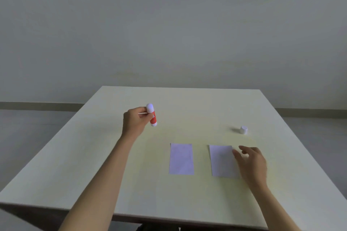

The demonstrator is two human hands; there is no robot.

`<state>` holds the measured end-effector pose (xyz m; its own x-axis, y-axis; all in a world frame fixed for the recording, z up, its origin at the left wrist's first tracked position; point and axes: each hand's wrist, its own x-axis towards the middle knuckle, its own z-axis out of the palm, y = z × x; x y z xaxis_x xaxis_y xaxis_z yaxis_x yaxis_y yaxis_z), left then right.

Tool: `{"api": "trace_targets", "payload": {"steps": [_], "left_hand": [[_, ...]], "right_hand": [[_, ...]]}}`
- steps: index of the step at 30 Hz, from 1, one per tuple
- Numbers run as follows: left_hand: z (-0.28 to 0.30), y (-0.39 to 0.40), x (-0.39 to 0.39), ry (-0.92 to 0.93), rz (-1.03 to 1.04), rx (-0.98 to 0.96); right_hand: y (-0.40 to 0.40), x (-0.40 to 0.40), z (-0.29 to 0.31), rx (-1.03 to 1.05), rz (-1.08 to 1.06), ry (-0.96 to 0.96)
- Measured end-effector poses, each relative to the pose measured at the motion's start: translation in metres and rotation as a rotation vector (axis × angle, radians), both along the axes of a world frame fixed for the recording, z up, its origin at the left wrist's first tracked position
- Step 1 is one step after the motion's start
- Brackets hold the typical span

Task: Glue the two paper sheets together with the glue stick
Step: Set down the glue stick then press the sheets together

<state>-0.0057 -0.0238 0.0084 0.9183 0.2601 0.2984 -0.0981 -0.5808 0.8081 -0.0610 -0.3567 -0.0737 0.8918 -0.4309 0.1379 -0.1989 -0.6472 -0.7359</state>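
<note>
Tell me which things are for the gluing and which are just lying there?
For the gluing:
- red glue stick, held in the left hand
- two white paper sheets, left and right; right hand at the right sheet's edge

Just lying there:
- small white cap, on the pale table

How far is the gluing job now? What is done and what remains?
Done: the white cap is off and stands on the table. In hand: the left hand holds the red glue stick above the table, and the right hand touches the right paper sheet. Left: the two sheets lie apart, the left paper sheet untouched; whether glue is already on either cannot be seen. They are not yet pressed together.
</note>
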Motion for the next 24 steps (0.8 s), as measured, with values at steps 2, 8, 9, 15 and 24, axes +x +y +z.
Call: {"api": "trace_targets", "payload": {"steps": [2,8,9,15,24], "left_hand": [[-0.009,-0.001,0.006,0.044,-0.016,0.016],[-0.029,-0.005,0.012,0.082,-0.013,-0.025],[-0.031,-0.004,0.013,0.090,-0.007,-0.036],[-0.039,-0.003,0.017,0.100,0.010,-0.037],[-0.042,-0.004,0.019,0.080,0.018,-0.048]], "right_hand": [[0.007,0.005,0.004,-0.055,0.035,0.059],[0.010,0.007,0.004,-0.139,0.090,0.117],[0.011,0.007,0.003,-0.139,0.088,0.108],[0.012,0.012,0.005,-0.105,0.053,0.109],[0.002,0.017,0.003,0.063,-0.019,0.057]]}}
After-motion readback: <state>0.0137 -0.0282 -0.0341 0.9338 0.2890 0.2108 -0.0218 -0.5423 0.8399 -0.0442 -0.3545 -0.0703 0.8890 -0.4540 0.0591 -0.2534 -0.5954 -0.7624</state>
